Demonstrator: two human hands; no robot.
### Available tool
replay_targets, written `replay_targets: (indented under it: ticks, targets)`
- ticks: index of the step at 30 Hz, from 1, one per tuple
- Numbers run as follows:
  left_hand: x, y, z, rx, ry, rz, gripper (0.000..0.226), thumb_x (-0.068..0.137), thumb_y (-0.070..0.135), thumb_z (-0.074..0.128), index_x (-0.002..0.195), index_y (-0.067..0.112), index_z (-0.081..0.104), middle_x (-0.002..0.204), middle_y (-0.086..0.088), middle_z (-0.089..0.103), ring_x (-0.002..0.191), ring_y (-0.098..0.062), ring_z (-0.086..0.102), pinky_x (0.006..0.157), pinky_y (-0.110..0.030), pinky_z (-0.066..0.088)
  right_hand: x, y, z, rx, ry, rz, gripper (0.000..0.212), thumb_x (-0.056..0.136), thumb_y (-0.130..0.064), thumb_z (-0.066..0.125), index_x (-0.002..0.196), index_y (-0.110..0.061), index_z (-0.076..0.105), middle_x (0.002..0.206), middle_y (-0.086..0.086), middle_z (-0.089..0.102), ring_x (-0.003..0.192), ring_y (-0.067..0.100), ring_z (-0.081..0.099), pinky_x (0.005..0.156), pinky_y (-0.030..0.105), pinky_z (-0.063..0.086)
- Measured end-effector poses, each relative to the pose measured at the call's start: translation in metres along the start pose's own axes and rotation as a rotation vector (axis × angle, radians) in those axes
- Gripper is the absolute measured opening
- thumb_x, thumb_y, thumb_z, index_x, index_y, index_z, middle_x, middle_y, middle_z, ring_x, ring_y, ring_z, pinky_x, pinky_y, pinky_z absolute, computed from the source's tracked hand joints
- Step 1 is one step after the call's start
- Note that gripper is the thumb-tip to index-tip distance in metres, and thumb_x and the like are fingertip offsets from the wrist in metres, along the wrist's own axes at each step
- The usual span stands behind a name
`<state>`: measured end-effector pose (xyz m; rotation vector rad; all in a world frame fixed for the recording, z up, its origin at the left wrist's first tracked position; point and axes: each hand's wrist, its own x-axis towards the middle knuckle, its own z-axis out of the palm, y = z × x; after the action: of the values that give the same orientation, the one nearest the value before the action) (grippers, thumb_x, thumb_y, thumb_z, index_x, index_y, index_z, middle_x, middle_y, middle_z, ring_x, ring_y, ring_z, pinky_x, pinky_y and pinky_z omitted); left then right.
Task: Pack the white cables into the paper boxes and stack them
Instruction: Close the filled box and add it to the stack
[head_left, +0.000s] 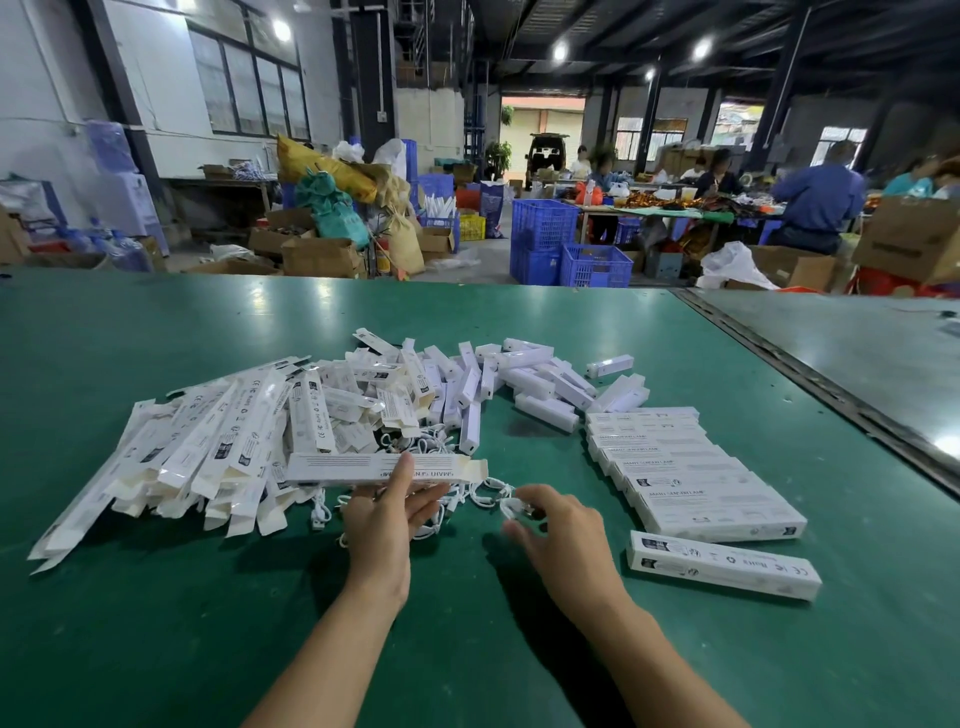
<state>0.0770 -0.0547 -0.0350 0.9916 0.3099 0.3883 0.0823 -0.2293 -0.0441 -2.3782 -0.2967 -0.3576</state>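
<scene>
I see a green table (156, 597) filling the lower frame. Beyond it, the grey floor (485, 252) is crowded with cartons (318, 257) and blue crates (543, 223). Upper left, windows (249, 88) sit in a white wall (31, 78). Ceiling lamps (560, 51) glow under a dark roof. A doorway (543, 122) opens top centre, and workers (815, 195) sit upper right.

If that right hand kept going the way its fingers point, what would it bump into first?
Probably the tangle of loose white cables just ahead of the right hand, then the left hand holding the long white paper box; depth is uncertain.
</scene>
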Motion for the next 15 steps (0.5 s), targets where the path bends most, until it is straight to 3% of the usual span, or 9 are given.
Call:
replay_targets:
  ticks: [4, 9, 15]
  targets:
    - [0.0, -0.003, 0.001, 0.056, -0.029, -0.007, 0.014, 0.095, 0.018, 0.064, 0.091, 0.005, 0.065, 0.086, -0.011, 0.077, 0.077, -0.029, 0.076, 0.056, -0.023, 0.057, -0.001, -0.005, -0.005, 0.133, 0.155, 0.018, 0.023, 0.086, -0.027, 0.075, 0.108, -0.021, 0.07, 0.092, -0.005, 0.071, 0.088, 0.014, 0.065, 0.087, 0.032, 0.051]
    - [-0.002, -0.008, 0.003, 0.166, -0.095, 0.038, 0.015, 0.095, 0.018, 0.065, 0.096, 0.003, 0.065, 0.087, -0.013, 0.077, 0.079, -0.031, 0.076, 0.062, -0.026, 0.06, -0.003, -0.007, -0.008, 0.286, 0.17, 0.018, 0.019, 0.08, -0.019, 0.08, 0.097, -0.017, 0.072, 0.074, -0.029, 0.063, 0.08, -0.01, 0.063, 0.073, 0.006, 0.047]
    - [-0.006, -0.012, 0.002, 0.245, -0.19, 0.104, 0.016, 0.095, 0.015, 0.064, 0.106, 0.003, 0.066, 0.09, -0.008, 0.078, 0.076, -0.026, 0.076, 0.062, -0.024, 0.058, -0.001, -0.006, -0.006, 0.388, 0.123, 0.112, 0.017, 0.074, -0.018, 0.085, 0.086, -0.017, 0.074, 0.073, -0.015, 0.072, 0.069, -0.005, 0.066, 0.066, 0.006, 0.047]
